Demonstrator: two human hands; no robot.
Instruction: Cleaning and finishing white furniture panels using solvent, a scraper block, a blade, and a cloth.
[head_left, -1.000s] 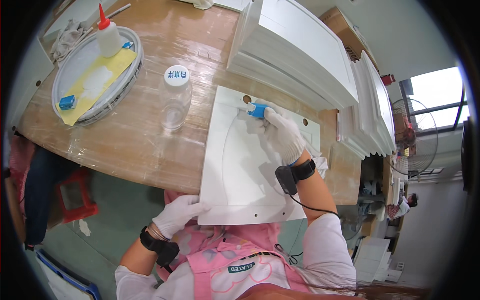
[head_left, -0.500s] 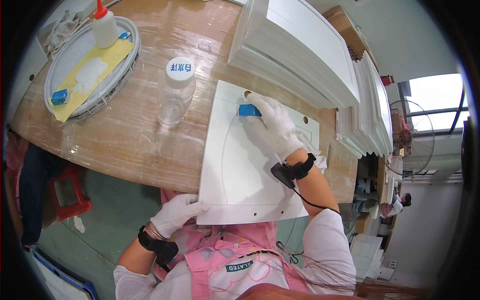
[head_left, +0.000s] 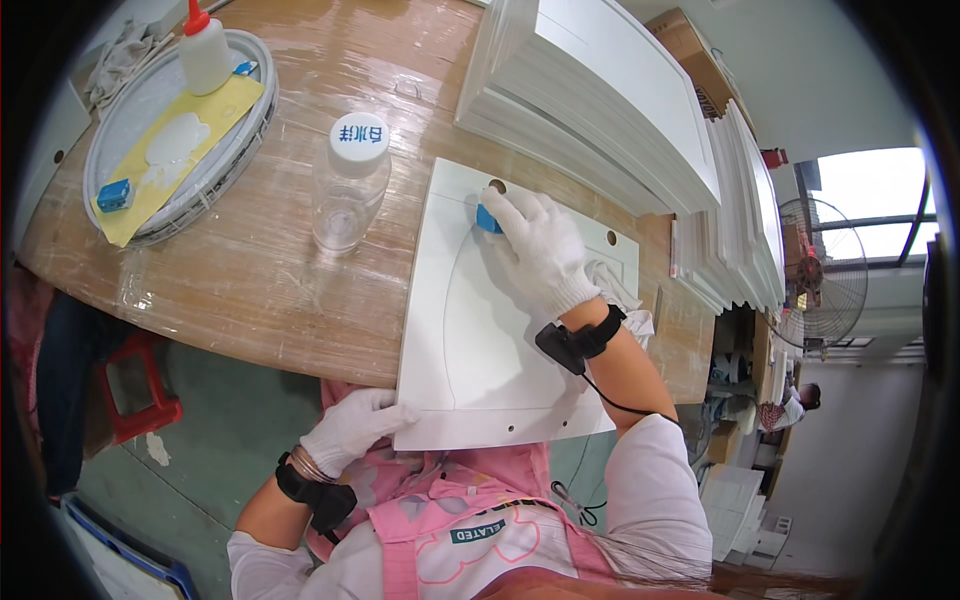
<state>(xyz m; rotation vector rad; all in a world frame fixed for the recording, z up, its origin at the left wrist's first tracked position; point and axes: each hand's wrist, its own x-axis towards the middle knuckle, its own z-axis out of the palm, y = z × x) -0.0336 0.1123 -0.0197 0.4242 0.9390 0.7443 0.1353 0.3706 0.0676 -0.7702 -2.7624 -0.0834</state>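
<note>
A white panel (head_left: 480, 330) with an arched groove lies on the table and reaches past its near edge. My right hand (head_left: 535, 240), in a white glove, is closed on a small blue block (head_left: 487, 219) pressed to the panel's far part, beside a round hole. The glove covers much of the block. At the panel's near left corner my left hand (head_left: 357, 428), also gloved, grips the edge, its fingertips on the panel face. Next to the panel's right side a crumpled white cloth (head_left: 622, 292) shows partly behind my right wrist.
Left of the panel stands a clear bottle (head_left: 350, 190) with a white cap. A round lid (head_left: 262, 110) holds a yellow sheet with white paste, a red-tipped squeeze bottle (head_left: 205, 60) and another blue block (head_left: 115, 195). Stacked white panels (head_left: 600, 100) rise behind. A red stool (head_left: 150, 390) stands below left.
My right hand has turned and shifted slightly left on the panel, now covering more of the blue block. The left hand stays at the panel's corner.
</note>
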